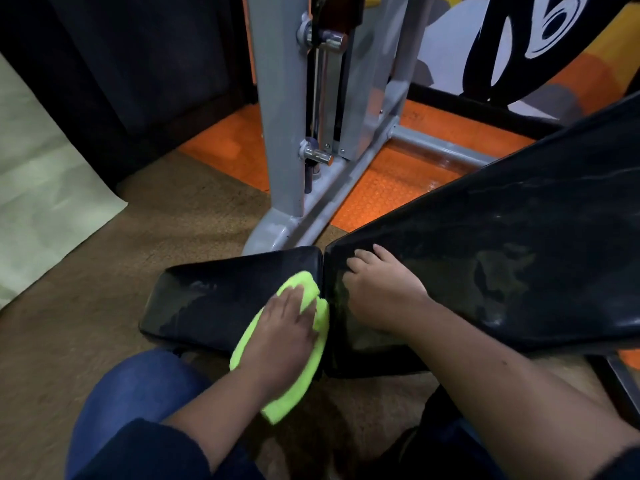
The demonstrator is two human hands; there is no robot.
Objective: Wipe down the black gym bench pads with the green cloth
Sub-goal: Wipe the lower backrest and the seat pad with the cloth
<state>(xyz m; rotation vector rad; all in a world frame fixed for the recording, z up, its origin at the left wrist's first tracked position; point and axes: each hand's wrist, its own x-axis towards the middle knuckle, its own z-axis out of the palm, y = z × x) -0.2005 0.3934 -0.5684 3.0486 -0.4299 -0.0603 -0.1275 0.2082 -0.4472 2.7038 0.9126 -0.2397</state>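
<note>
A black gym bench lies in front of me in two parts: a small seat pad (214, 299) on the left and a long back pad (502, 258) rising to the right, with a narrow gap between them. Both show smeared streaks. A bright green cloth (304, 368) lies over the seat pad's right end and hangs off its near edge. My left hand (284, 330) presses flat on the cloth, fingers pointing to the gap. My right hand (381, 289) rests on the low end of the back pad, fingers spread, holding nothing.
A grey steel machine frame (287, 150) with chrome pins stands just beyond the seat pad. Orange rubber matting (388, 188) lies behind, brown carpet (86, 323) on the left. A pale sheet (41, 188) covers the far left. My blue-jeaned knee (138, 393) is below the seat.
</note>
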